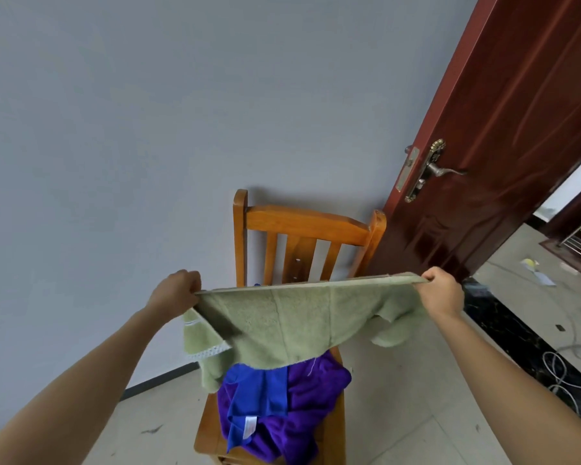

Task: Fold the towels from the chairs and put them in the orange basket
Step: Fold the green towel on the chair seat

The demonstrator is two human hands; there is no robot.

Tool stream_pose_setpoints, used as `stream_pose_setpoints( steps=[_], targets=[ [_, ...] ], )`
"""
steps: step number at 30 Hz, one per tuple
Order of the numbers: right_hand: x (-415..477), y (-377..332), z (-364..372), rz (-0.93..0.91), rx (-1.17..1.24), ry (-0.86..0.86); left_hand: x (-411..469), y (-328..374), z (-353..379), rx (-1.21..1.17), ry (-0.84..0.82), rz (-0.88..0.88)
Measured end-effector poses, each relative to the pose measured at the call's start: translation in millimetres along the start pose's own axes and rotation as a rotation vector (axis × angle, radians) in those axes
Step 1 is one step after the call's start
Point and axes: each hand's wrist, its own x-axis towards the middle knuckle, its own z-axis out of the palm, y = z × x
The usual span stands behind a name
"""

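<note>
- Pale green terry towel point(292, 323), held up in front of the chair back, top edge pulled straight from left to right, lower part sagging over the seat
- Left hand point(178, 292), fingers curled tight, pinching the towel's left top corner; lace-trimmed end hanging just below it
- Right hand point(441, 292), fingers curled in a fist round the towel's right top corner, loose flap drooping beneath
- Orange-brown wooden slatted chair point(306, 223), back against the far grey wall point(148, 129), just left of the door
- Bright blue cloth towel point(259, 394) with a white label, crumpled on the chair seat on top of a deep purple fleecy towel point(316, 401); both below the green towel's hanging edge, contact with it impossible to tell
- Dark red-brown wooden door point(517, 129) with a brass lever handle point(441, 170), open at the far right
- Black speckled stone threshold strip point(503, 330) on the right, coiled white cable point(554, 367) lying across it near the right edge
- Pale tiled floor point(399, 397) under the chair
</note>
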Motion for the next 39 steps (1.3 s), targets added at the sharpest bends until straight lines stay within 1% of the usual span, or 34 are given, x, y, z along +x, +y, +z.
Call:
stream_pose_setpoints(
  steps=[2,5,7,9,15,17,20,22,23,25,27,30,32,34,35,37,39],
  targets=[
    [4.1,-1.2,1.9,0.03,-0.018,0.049,6.2,0.1,-2.6,0.014,0.1,-0.045],
    [11.8,-1.0,3.9,0.055,-0.049,0.098,14.3,4.5,-7.4,-0.012,0.305,-0.057],
    [17.4,-0.3,5.9,0.044,-0.089,0.099,18.6,3.5,-7.0,-0.046,0.377,-0.092],
    [21.9,1.0,9.1,0.048,-0.121,0.085,20.3,-0.9,-2.3,-0.078,0.362,-0.166],
    [22.2,4.4,30.4,0.107,-0.198,0.003,24.9,-17.3,38.8,-0.134,0.209,-0.359],
    [19.4,9.1,41.6,0.109,-0.23,-0.066,25.7,-19.6,49.2,-0.254,0.193,-0.427],
    [17.8,11.8,55.0,0.078,-0.275,-0.196,31.2,-19.3,55.5,-0.505,0.155,-0.501],
    [20.6,6.2,58.5,0.047,-0.281,-0.243,36.5,-15.2,53.4,-0.678,0.13,-0.538],
    [23.5,2.5,59.4,0.028,-0.258,-0.244,39.1,-12.1,50.7,-0.722,0.141,-0.541],
    [29.6,-4.4,59.3,0.014,-0.221,-0.198,43.5,-3.3,43.5,-0.706,0.189,-0.502],
    [32.8,-9.2,57.7,0.043,-0.178,-0.118,43.9,3.7,37.0,-0.7,0.274,-0.456],
    [29.8,-10.9,53.0,0.115,-0.061,0.027,36.5,6.9,33.5,-0.726,0.429,-0.434],
    [25.6,-7.3,50.4,0.12,-0.042,0.133,27.7,5.1,36.0,-0.761,0.518,-0.43],
    [18.6,2.1,52.2,0.098,-0.046,0.235,16.8,-0.3,45.0,-0.73,0.589,-0.373],
    [14.3,9.8,55.4,0.074,-0.051,0.276,11.2,-4.6,53.4,-0.673,0.603,-0.328],
    [1.7,32.9,66.4,0.039,-0.084,0.292,-2.1,-16.1,80.3,-0.6,0.575,-0.268],
    [-17.4,66.5,82.1,0.004,-0.127,0.227,-21.4,-31.1,118.5,-0.562,0.462,-0.3]
  ],
)
